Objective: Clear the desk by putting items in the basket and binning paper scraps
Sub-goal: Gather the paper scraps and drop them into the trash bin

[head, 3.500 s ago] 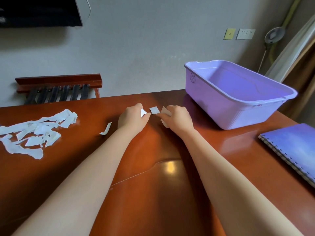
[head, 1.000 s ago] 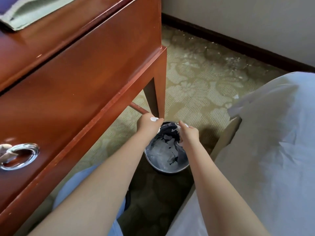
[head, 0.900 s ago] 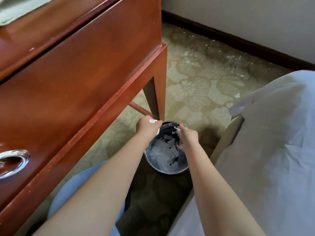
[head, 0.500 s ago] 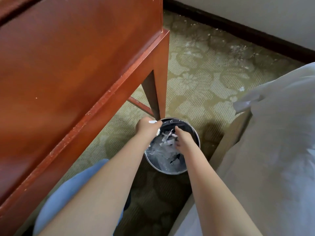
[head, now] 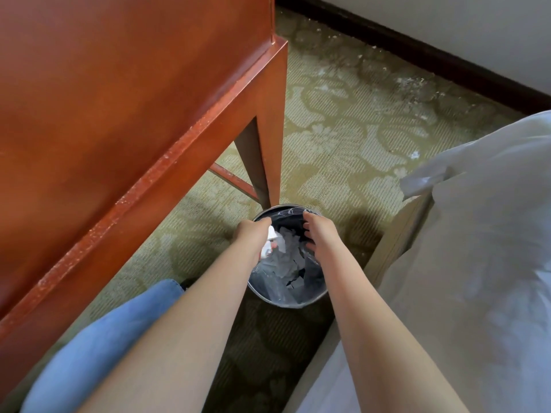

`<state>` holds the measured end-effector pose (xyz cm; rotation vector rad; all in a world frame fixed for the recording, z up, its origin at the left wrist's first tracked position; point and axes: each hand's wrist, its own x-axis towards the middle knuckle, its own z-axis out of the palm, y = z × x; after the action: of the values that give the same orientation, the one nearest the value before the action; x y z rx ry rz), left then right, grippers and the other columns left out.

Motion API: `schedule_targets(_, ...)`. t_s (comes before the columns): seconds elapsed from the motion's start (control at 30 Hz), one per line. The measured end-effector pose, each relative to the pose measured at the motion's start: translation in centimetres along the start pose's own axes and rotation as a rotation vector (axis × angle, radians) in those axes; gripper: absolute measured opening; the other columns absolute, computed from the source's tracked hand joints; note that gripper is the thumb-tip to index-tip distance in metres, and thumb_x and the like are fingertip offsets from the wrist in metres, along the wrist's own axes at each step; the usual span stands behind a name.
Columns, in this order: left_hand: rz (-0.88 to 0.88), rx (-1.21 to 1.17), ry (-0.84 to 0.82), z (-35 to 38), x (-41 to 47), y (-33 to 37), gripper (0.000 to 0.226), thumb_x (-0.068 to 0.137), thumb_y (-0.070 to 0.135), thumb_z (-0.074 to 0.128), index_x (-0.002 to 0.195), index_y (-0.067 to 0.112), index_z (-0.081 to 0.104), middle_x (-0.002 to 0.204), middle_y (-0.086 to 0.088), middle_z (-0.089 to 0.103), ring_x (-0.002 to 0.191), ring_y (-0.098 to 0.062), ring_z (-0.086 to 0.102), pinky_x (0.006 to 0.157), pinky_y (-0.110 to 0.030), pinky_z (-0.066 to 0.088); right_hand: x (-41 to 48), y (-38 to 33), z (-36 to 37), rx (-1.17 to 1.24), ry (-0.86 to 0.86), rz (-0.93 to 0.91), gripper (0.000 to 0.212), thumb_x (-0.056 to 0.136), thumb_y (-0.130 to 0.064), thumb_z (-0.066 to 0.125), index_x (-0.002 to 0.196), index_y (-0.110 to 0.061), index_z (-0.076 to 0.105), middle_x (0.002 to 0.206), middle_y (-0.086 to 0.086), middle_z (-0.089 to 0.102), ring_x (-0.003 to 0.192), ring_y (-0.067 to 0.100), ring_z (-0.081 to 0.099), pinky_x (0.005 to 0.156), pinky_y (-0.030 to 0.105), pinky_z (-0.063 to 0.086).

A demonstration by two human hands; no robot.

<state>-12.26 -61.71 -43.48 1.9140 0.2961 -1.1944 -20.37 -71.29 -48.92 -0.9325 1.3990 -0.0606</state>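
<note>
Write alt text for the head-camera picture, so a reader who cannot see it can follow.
A person's left hand and right hand reach over a round metal bin with a dark liner and white paper scraps inside. The left hand grips a few scraps; the right is open. The bin stands on patterned green carpet beside a red-brown wooden desk.

Left hand [head: 252, 234], right hand [head: 320, 234]: bare, as are both forearms to the frame edge. Blue denim trouser leg [head: 104, 338], light wash, smooth cloth, well behind the fingers [head: 308, 222], left-hand side.
</note>
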Motion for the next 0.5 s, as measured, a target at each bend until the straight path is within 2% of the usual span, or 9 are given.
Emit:
schedule_targets(0.07, -0.053, 0.019, -0.040, -0.1, 0.0, 0.3, 0.039, 0.094, 0.028, 0.049, 0.126, 0.006, 0.048, 0.121, -0.013, 0.055, 0.105, -0.031, 0.059, 0.071, -0.039, 0.052, -0.3, -0.3, 0.0, 0.016, -0.004, -0.002, 0.041, 0.097, -0.024, 0.051, 0.133, -0.006, 0.050, 0.131, 0.012, 0.055, 0.107, 0.024, 0.052, 0.086, 0.034, 0.039)
schedule_targets(0.13, -0.079, 0.061, -0.072, -0.2, -0.1, 0.5, 0.047, 0.096, 0.033, 0.045, 0.136, 0.009, 0.039, 0.129, -0.009, 0.049, 0.120, -0.032, 0.049, 0.089, -0.048, 0.046, -0.5, -0.7, 0.1, 0.014, -0.007, -0.012, 0.038, 0.096, -0.022, 0.052, 0.131, -0.007, 0.052, 0.128, 0.013, 0.057, 0.105, 0.024, 0.053, 0.084, 0.034, 0.040)
schedule_targets(0.23, -0.088, 0.111, -0.110, -0.2, -0.3, 0.6, 0.055, 0.097, 0.038, 0.043, 0.144, 0.012, 0.032, 0.144, -0.010, 0.040, 0.128, -0.032, 0.044, 0.097, -0.050, 0.042, -1.0, -1.1, 0.3, 0.012, -0.022, -0.027, 0.035, 0.096, -0.022, 0.053, 0.127, -0.006, 0.055, 0.124, 0.013, 0.061, 0.114, 0.027, 0.057, 0.084, 0.032, 0.041)
schedule_targets(0.3, -0.074, 0.149, -0.125, -0.3, -0.9, 0.7, 0.056, 0.096, 0.039, 0.044, 0.145, 0.013, 0.031, 0.147, -0.010, 0.039, 0.131, -0.031, 0.041, 0.101, -0.050, 0.038, -1.4, -1.4, 0.5, -0.009, -0.033, -0.046, 0.033, 0.096, -0.023, 0.052, 0.125, -0.007, 0.056, 0.119, 0.012, 0.063, 0.110, 0.027, 0.059, 0.083, 0.033, 0.045)
schedule_targets(0.37, -0.056, 0.164, -0.128, -0.3, -1.4, 0.8, 0.055, 0.095, 0.037, 0.046, 0.143, 0.014, 0.034, 0.147, -0.009, 0.038, 0.131, -0.031, 0.041, 0.102, -0.051, 0.038, -2.1, -1.6, 0.5, -0.028, -0.040, -0.061, 0.030, 0.096, -0.023, 0.051, 0.121, -0.008, 0.056, 0.106, 0.011, 0.067, 0.092, 0.024, 0.061, 0.078, 0.034, 0.049)
schedule_targets(0.4, -0.043, 0.171, -0.125, -0.3, -1.8, 0.9, 0.053, 0.095, 0.035, 0.047, 0.142, 0.014, 0.035, 0.146, -0.009, 0.039, 0.130, -0.031, 0.041, 0.102, -0.051, 0.038, -2.5, -1.8, 0.4, -0.029, -0.045, -0.064, 0.028, 0.095, -0.022, 0.051, 0.119, -0.009, 0.056, 0.096, 0.009, 0.067, 0.081, 0.021, 0.059, 0.070, 0.031, 0.048)
schedule_targets(0.5, 0.009, 0.180, -0.132, -0.7, -3.2, 1.6, 0.047, 0.095, 0.029, 0.048, 0.138, 0.013, 0.040, 0.142, -0.009, 0.043, 0.127, -0.029, 0.045, 0.100, -0.049, 0.041, -4.0, -2.4, 0.2, -0.024, -0.062, -0.068, 0.018, 0.094, -0.017, 0.049, 0.110, -0.010, 0.055, 0.075, 0.003, 0.062, 0.060, 0.015, 0.053, 0.055, 0.024, 0.038)
